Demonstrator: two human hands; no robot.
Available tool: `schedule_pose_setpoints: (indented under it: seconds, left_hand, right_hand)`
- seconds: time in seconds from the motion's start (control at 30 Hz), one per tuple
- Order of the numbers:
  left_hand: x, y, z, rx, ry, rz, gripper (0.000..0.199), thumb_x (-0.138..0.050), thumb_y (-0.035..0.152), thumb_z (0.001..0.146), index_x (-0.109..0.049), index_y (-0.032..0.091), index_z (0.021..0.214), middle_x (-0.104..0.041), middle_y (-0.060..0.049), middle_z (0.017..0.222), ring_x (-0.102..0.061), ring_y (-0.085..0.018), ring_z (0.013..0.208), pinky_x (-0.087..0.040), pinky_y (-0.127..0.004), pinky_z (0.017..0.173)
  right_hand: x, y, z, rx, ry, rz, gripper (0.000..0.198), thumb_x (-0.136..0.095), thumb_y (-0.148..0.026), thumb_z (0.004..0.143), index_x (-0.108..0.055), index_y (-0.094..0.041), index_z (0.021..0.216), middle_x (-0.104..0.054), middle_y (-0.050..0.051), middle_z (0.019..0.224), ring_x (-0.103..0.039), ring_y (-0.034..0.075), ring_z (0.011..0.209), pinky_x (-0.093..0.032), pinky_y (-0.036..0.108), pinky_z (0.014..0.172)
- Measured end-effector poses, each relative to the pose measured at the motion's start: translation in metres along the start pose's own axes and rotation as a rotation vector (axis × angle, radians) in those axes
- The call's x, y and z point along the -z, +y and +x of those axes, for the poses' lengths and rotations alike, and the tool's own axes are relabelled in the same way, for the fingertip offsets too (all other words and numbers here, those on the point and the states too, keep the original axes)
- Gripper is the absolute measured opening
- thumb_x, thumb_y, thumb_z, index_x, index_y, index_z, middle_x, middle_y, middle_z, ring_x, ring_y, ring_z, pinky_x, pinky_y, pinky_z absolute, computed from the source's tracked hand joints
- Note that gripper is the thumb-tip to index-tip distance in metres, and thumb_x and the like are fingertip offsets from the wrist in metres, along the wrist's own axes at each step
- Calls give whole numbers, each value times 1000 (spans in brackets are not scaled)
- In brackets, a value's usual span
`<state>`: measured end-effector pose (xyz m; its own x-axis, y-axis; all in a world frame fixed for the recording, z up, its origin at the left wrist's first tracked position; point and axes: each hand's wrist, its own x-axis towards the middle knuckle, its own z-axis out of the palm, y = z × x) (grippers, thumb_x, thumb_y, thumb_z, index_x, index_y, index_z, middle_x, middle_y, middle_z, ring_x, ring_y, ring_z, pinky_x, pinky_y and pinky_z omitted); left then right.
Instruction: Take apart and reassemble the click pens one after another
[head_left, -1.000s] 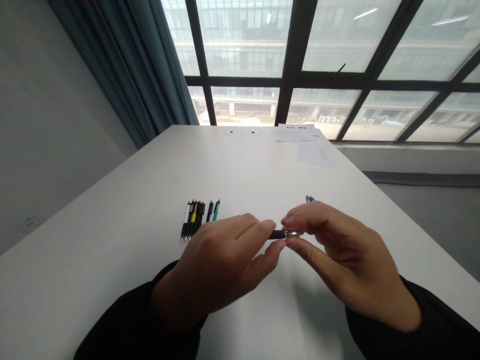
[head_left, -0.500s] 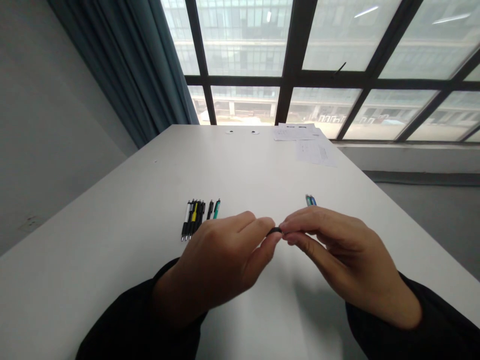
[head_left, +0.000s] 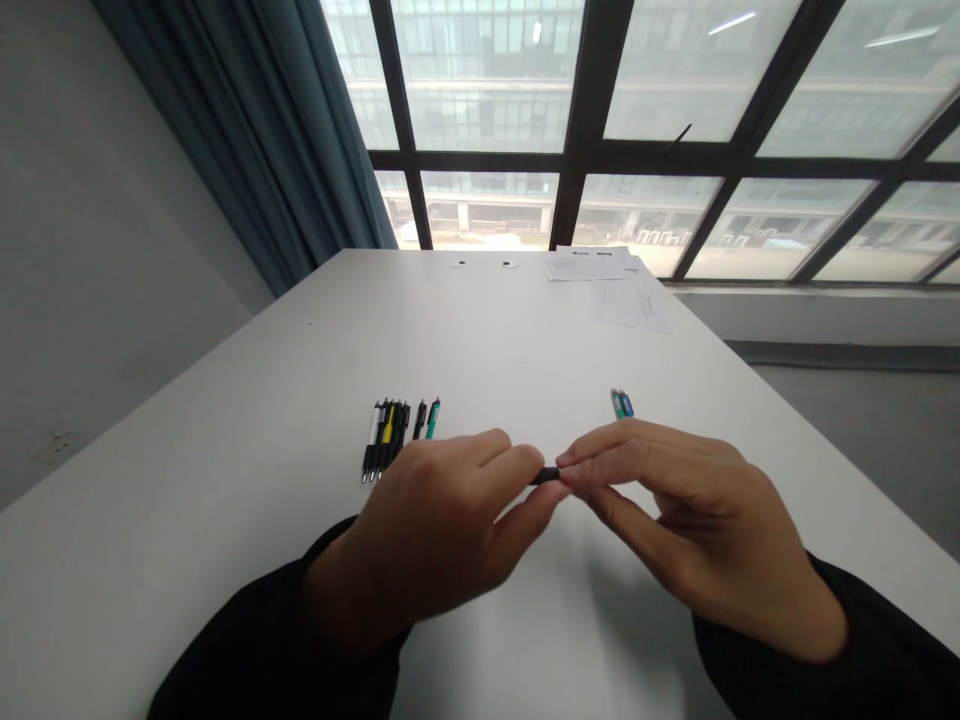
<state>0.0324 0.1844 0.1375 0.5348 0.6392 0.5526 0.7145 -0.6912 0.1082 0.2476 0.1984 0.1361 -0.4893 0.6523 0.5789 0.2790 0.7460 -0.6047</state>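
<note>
Above the white table [head_left: 300, 420], my left hand [head_left: 450, 515] is closed around a pen [head_left: 547, 475]; only a short black stretch of it shows between the hands, and the rest lies hidden in the fingers. The fingertips of my right hand [head_left: 697, 520] pinch the pen's right end, touching my left thumb. Beyond my left hand lies a row of pens [head_left: 386, 435] side by side, black, white and yellow. A black pen [head_left: 420, 418] and a green pen [head_left: 433, 417] lie just right of that row, partly covered by my hand.
Past my right hand lie small green and blue pen pieces [head_left: 622, 403], partly hidden by it. Printed papers [head_left: 630, 302] rest at the table's far right. Behind the table are a window [head_left: 487, 110] and a blue curtain [head_left: 262, 130].
More of the pen's black section shows between the hands. My right fingers have shifted slightly down and left, closing more tightly on its end. The pens on the table have not moved.
</note>
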Motion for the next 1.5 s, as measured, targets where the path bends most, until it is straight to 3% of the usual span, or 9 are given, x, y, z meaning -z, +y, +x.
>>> schedule_pose_setpoints:
  seconds: [0.4, 0.57, 0.67, 0.8, 0.9, 1.03, 1.13, 1.33, 1.5]
  left_hand:
    - [-2, 0, 0, -65, -38, -15, 34, -38, 28, 105, -53, 18, 75, -57, 2, 63, -51, -12, 51, -33, -26, 50]
    - [0, -2, 0, -42, -39, -10, 26, -47, 39, 102, -60, 18, 97, -62, 3, 69, -57, -12, 57, -35, -25, 51]
    - [-1, -3, -1, -42, -57, -15, 18, -46, 29, 102, -60, 19, 106, -62, 3, 71, -58, -12, 59, -37, -25, 53]
    - [-6, -6, 1, -8, -30, 9, 15, -48, 18, 96, -62, 17, 96, -60, 1, 74, -57, -11, 62, -40, -24, 55]
    - [-8, -7, 2, 50, 15, 43, 17, -47, 18, 96, -64, 16, 92, -60, 1, 74, -57, -10, 63, -42, -22, 56]
    - [-6, -7, 2, 66, 23, 64, 22, -46, 24, 99, -67, 18, 94, -60, 1, 72, -57, -9, 62, -44, -18, 56]
    - [-5, -7, 1, 52, 13, 69, 24, -47, 27, 100, -68, 18, 94, -61, 0, 69, -57, -9, 61, -44, -18, 56]
    - [-6, -8, 2, 54, -4, 89, 34, -49, 34, 101, -65, 16, 76, -60, 0, 66, -56, -10, 58, -39, -20, 53]
    - [-5, -8, 3, 7, -5, 105, 40, -50, 36, 101, -58, 16, 67, -55, 2, 60, -49, -10, 51, -31, -24, 49]
  right_hand:
    - [3, -3, 4, 47, 30, -29, 23, -64, -2, 86, -73, -22, 96, -77, 3, 93, -73, 14, 84, -59, 23, 73]
    - [2, -5, 0, -29, 47, -11, 20, -68, -8, 85, -70, -21, 100, -75, 3, 90, -70, 15, 80, -57, 26, 71]
    - [3, -5, -3, -68, 74, -21, 20, -69, -10, 85, -70, -22, 101, -74, 2, 90, -69, 14, 79, -55, 26, 70]
    - [4, 0, 1, -125, 88, -61, 14, -68, -15, 87, -69, -22, 99, -72, 1, 88, -67, 14, 77, -53, 25, 70]
    - [-5, 12, 5, -233, -109, -172, 7, -63, -17, 90, -68, -19, 94, -69, 2, 81, -64, 14, 70, -50, 26, 64]
    - [-37, 38, -1, -334, -629, -427, 11, -57, -9, 86, -65, -16, 82, -70, 8, 83, -66, 20, 73, -46, 31, 67]
    - [-62, 56, -13, -365, -817, -519, 11, -56, -11, 87, -67, -15, 86, -72, 13, 90, -69, 25, 79, -46, 33, 68]
    - [-86, 77, -28, -345, -811, -504, 20, -49, -11, 92, -69, -14, 94, -73, 13, 93, -71, 26, 84, -47, 32, 70]
    - [-71, 77, -17, -455, -742, -373, 20, -73, -24, 82, -72, -13, 99, -73, 12, 95, -69, 25, 89, -48, 32, 76]
